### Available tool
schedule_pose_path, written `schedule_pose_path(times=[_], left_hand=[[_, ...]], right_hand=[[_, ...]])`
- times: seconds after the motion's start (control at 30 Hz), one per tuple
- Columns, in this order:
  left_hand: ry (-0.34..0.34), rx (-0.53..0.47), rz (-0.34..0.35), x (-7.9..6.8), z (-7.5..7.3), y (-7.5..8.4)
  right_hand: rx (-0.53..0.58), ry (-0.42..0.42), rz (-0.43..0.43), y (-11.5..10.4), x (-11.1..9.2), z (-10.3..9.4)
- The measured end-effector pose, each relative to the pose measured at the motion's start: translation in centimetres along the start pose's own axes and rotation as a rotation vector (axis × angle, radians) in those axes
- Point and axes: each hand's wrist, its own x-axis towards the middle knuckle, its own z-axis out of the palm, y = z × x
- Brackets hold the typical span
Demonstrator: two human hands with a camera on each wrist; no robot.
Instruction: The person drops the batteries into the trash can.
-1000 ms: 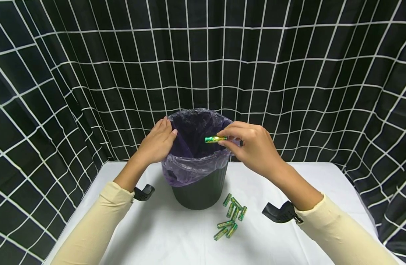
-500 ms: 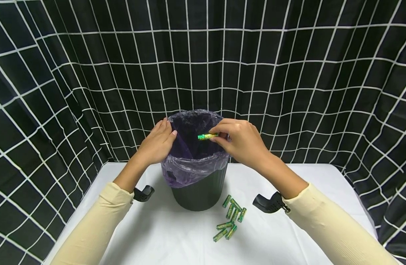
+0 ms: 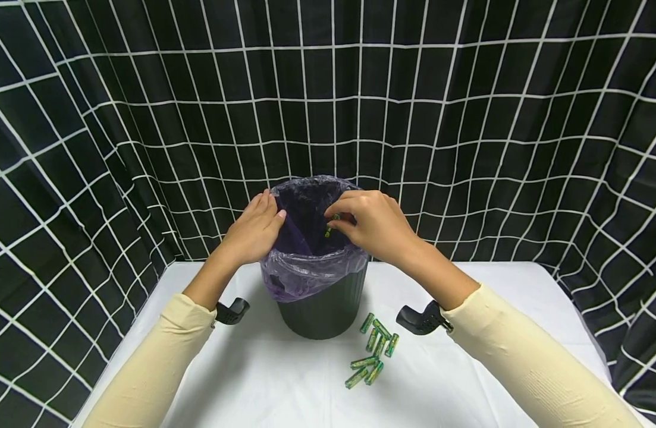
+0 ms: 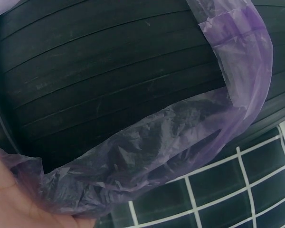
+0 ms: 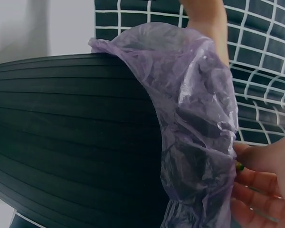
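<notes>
A dark ribbed trash bin (image 3: 322, 315) lined with a translucent purple bag (image 3: 317, 276) stands on the white table. My left hand (image 3: 253, 232) rests on the bin's left rim, fingers straight. In the left wrist view, part of that hand (image 4: 14, 199) shows against the bag's folded edge. Over the bin's mouth, my right hand (image 3: 378, 226) pinches a small green-and-gold battery (image 3: 332, 226) that points down and toward me. The right wrist view shows the battery's end (image 5: 239, 166) between thumb and fingers, just past the bag's edge.
Several more green-and-gold batteries (image 3: 372, 351) lie loosely grouped on the white tablecloth (image 3: 467, 380), in front of the bin and to its right. A black curtain with a white grid (image 3: 328, 89) hangs behind and at both sides.
My right hand has moved left over the bin's mouth with the battery, which has turned from lying level to pointing downward. The left hand and the batteries on the table have stayed put.
</notes>
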Motion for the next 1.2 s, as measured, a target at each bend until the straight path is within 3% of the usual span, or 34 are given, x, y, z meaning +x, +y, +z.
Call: schedule_pose_path(times=[0.3,0.93,1.2], left_hand=[[0.009,0.008,0.027,0.0,-0.1,0.3],[0.007,0.000,0.007,-0.2,-0.2,0.1],[0.001,-0.006,0.002,-0.1,-0.1,0.2]], right_hand=[[-0.054,-0.049,-0.021,0.2,0.0,0.4],[-0.027,0.274,-0.146,-0.6,-4.8,-1.0],[-0.042,0.361,-0.126,-1.5,-7.3,-2.2]])
